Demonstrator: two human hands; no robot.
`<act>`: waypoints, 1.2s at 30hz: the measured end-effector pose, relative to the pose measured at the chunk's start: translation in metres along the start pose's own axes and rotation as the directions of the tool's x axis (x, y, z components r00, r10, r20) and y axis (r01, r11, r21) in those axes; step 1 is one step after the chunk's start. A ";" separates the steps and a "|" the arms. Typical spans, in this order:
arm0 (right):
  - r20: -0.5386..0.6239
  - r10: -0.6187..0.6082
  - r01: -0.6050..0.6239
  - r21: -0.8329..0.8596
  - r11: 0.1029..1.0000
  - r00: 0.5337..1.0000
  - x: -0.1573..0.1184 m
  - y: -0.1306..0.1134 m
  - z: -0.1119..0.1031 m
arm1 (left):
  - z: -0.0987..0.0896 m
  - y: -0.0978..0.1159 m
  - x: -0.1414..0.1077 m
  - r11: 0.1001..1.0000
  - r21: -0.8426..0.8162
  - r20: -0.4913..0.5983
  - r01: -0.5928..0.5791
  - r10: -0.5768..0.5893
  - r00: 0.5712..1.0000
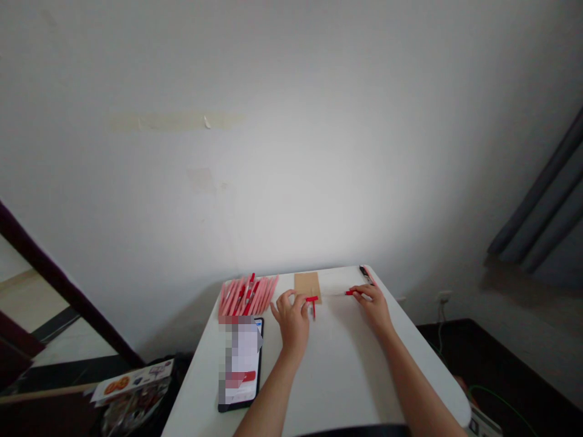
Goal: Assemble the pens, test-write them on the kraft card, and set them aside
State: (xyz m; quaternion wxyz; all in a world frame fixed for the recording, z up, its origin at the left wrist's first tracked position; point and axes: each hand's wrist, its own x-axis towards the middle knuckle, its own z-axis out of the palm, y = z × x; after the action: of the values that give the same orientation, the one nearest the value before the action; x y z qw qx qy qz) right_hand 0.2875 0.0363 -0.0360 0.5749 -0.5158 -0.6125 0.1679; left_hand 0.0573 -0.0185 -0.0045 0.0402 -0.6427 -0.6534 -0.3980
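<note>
My left hand [292, 321] is over the middle of the white table, its thumb and forefinger closed at a short red pen part [312, 298]. Just below that part, a slim red piece [314, 311] is visible; whether the two touch, I cannot tell. To the right, my right hand [373, 306] pinches another red pen piece [348, 293], from which a thin pale shaft seems to point left. A tan card or pad [307, 284] lies behind my left hand. Pink and red pens [248, 295] are laid side by side at the table's far left.
A phone [241, 364] with a lit screen lies left of my left forearm. Near the far right corner of the table [339, 376] are a black object [363, 271] and a pink strip. The wall [291, 152] rises behind; a filled bag [136, 409] stands at lower left.
</note>
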 end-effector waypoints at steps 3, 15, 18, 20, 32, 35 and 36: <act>-0.035 0.017 -0.018 -0.019 1.000 0.999 -0.001 -0.001 -0.001 | 0.002 -0.001 0.000 1.000 0.011 -0.012 -0.013 0.013 1.000; -0.106 0.033 -0.041 -0.075 0.996 0.994 -0.003 0.000 -0.002 | 0.014 0.007 -0.014 0.984 0.025 -0.016 -0.175 0.175 0.984; -0.110 0.041 -0.050 -0.071 0.996 0.993 -0.003 0.001 -0.001 | 0.016 0.010 -0.016 0.978 0.044 -0.002 -0.204 0.205 0.979; -0.117 0.043 -0.051 -0.064 0.997 0.992 -0.003 0.001 -0.001 | 0.016 0.010 -0.017 0.975 0.068 0.000 -0.211 0.211 0.977; -0.111 0.012 -0.021 -0.081 0.997 0.994 -0.004 0.000 0.000 | 0.022 0.004 -0.014 0.975 0.149 0.116 -0.163 0.147 0.982; -0.111 0.012 -0.021 -0.084 0.996 0.994 -0.004 0.000 0.000 | 0.023 0.004 -0.014 0.974 0.154 0.127 -0.166 0.147 0.981; -0.113 0.012 -0.022 -0.086 0.996 0.994 -0.004 0.000 0.000 | 0.024 0.004 -0.013 0.974 0.157 0.130 -0.163 0.143 0.981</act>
State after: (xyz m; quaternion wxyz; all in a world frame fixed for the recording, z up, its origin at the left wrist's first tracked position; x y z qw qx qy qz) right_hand 0.2867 0.0331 -0.0380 0.5841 -0.5540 -0.5816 0.1166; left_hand 0.0743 -0.0164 -0.0259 0.0861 -0.7080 -0.6341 -0.2988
